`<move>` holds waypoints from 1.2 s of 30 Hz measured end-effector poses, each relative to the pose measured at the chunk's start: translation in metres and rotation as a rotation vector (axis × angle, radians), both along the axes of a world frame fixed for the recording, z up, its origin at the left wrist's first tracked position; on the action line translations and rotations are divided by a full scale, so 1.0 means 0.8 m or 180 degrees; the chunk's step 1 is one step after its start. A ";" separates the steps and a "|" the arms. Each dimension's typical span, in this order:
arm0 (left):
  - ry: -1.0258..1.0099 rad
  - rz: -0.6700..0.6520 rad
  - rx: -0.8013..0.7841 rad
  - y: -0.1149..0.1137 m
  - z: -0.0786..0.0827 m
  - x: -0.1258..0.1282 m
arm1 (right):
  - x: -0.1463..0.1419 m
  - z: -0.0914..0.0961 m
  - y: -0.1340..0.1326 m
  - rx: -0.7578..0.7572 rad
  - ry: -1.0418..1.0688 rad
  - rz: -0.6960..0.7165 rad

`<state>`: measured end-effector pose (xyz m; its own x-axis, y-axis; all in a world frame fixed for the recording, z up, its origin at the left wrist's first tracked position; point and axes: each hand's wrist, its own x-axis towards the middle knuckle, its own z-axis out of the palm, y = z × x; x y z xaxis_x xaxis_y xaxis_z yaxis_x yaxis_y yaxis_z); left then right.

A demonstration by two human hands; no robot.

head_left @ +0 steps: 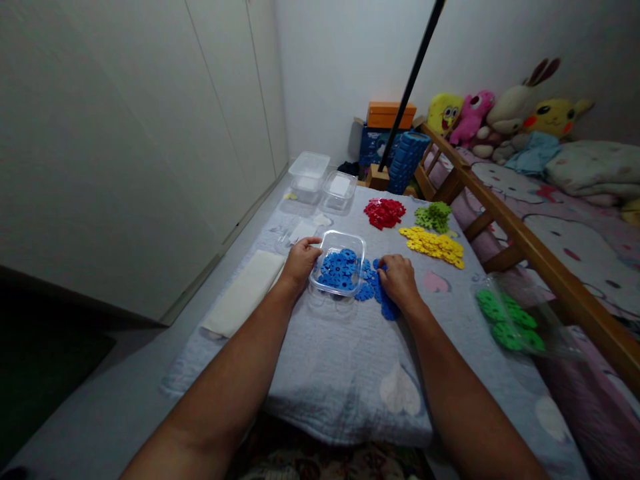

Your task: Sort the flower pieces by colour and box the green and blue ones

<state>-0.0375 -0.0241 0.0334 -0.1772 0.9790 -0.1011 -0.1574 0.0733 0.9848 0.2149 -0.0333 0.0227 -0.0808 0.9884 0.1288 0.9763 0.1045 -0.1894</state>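
Note:
A clear plastic container stands on the cloth-covered table, tilted slightly toward me, with many blue snowflake discs inside. My left hand is closed on its left rim, thumb and fingers pinching the edge. To the right of the container lies a loose group of more blue snowflake discs. My right hand rests over that group, its fingers curled round some of them; how many it holds is hidden under the palm.
Piles of red pieces, yellow discs and light green pieces lie beyond my right hand. A bag of green discs is at right. Clear containers stand at the back; a folded cream cloth lies left. A wooden bed rail borders the right.

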 end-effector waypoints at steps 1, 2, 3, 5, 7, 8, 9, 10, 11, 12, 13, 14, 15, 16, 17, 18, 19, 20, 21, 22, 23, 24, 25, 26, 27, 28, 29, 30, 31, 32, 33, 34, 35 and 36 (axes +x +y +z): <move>-0.0004 0.0001 0.0006 0.000 0.000 0.000 | 0.000 0.000 0.000 0.0004 -0.0018 -0.0033; 0.0000 -0.0003 0.0014 0.000 0.000 0.000 | 0.001 0.000 0.001 0.0007 -0.0036 -0.0071; 0.0008 -0.0004 0.0020 0.000 -0.001 0.000 | 0.001 -0.001 0.001 0.0006 -0.0055 -0.0107; 0.0023 -0.0007 0.0021 0.000 -0.001 -0.001 | 0.003 -0.001 0.002 -0.0018 -0.0097 -0.0159; 0.0027 0.0001 0.0021 0.000 -0.002 -0.001 | 0.004 -0.002 0.002 -0.0069 -0.0126 -0.0190; 0.0026 0.0002 0.0022 0.001 -0.003 -0.001 | 0.004 -0.002 0.003 -0.0102 -0.0125 -0.0201; 0.0023 0.0005 0.0028 0.001 -0.003 -0.001 | 0.004 -0.002 0.004 -0.0135 -0.0113 -0.0213; 0.0018 0.0002 0.0031 0.001 -0.003 -0.001 | 0.004 -0.002 0.004 -0.0163 -0.0092 -0.0225; 0.0009 0.0002 0.0032 0.001 -0.004 -0.001 | 0.004 -0.002 0.005 -0.0186 -0.0069 -0.0236; 0.0001 0.0003 0.0030 0.001 -0.004 0.000 | 0.005 -0.002 0.006 -0.0205 -0.0048 -0.0240; -0.0004 0.0005 0.0025 0.001 -0.004 0.000 | 0.006 -0.002 0.007 -0.0217 -0.0026 -0.0238; -0.0004 0.0006 0.0019 0.002 -0.004 0.000 | 0.007 -0.003 0.008 -0.0219 0.0003 -0.0232; 0.0001 0.0008 0.0017 0.002 -0.004 0.000 | 0.008 -0.004 0.009 -0.0211 0.0047 -0.0225; 0.0009 0.0007 0.0017 0.002 -0.004 0.000 | 0.010 -0.005 0.011 -0.0192 0.0111 -0.0218; 0.0018 0.0005 0.0023 0.002 -0.004 0.000 | 0.012 -0.006 0.012 -0.0162 0.0201 -0.0212; 0.0024 0.0003 0.0029 0.002 -0.004 0.000 | 0.014 -0.007 0.013 -0.0121 0.0318 -0.0201; 0.0027 0.0003 0.0034 0.001 -0.005 0.000 | 0.017 -0.007 0.014 -0.0075 0.0462 -0.0187; 0.0030 0.0004 0.0037 0.001 -0.005 0.000 | 0.018 -0.007 0.015 -0.0029 0.0630 -0.0173; 0.0033 0.0005 0.0036 0.001 -0.005 0.000 | 0.020 -0.005 0.015 0.0005 0.0821 -0.0156; 0.0040 0.0004 0.0032 0.001 -0.006 -0.001 | 0.021 -0.003 0.015 0.0030 0.1034 -0.0140; 0.0047 0.0002 0.0028 0.001 -0.006 -0.001 | 0.021 0.001 0.014 0.0058 0.1261 -0.0127; 0.0051 -0.0003 0.0024 0.001 -0.006 -0.001 | 0.020 0.006 0.012 0.0096 0.1486 -0.0120; 0.0049 -0.0007 0.0022 0.001 -0.006 -0.001 | 0.018 0.012 0.010 0.0156 0.1698 -0.0117; 0.0042 -0.0008 0.0019 0.000 -0.006 -0.001 | 0.015 0.019 0.007 0.0238 0.1890 -0.0108; 0.0037 -0.0010 0.0013 0.000 -0.005 -0.001 | 0.011 0.027 0.004 0.0334 0.2060 -0.0092; 0.0033 -0.0011 0.0007 0.000 -0.005 -0.001 | 0.006 0.036 0.002 0.0431 0.2212 -0.0063; 0.0031 -0.0010 0.0003 0.000 -0.004 0.000 | 0.001 0.044 0.000 0.0512 0.2348 -0.0016; 0.0030 -0.0013 -0.0003 0.000 -0.004 0.000 | -0.006 0.052 -0.002 0.0572 0.2467 0.0053; 0.0025 -0.0015 -0.0008 0.000 -0.003 0.000 | -0.014 0.059 -0.003 0.0614 0.2565 0.0140; 0.0013 -0.0020 -0.0010 0.001 -0.003 0.000 | -0.022 0.066 -0.004 0.0635 0.2632 0.0239; -0.0004 -0.0021 -0.0009 0.001 -0.003 0.000 | -0.031 0.071 -0.005 0.0638 0.2662 0.0343; -0.0021 -0.0021 -0.0010 0.002 -0.003 0.000 | -0.040 0.075 -0.006 0.0620 0.2654 0.0448; -0.0038 -0.0017 -0.0009 0.002 -0.003 0.000 | -0.049 0.077 -0.007 0.0583 0.2614 0.0544; -0.0052 -0.0015 -0.0008 0.002 -0.003 0.000 | -0.057 0.078 -0.007 0.0531 0.2543 0.0625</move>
<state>-0.0374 -0.0222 0.0307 -0.1709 0.9795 -0.1064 -0.1732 0.0765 0.9819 0.1689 -0.0392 0.0853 -0.0718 0.9288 0.3635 0.5160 0.3465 -0.7834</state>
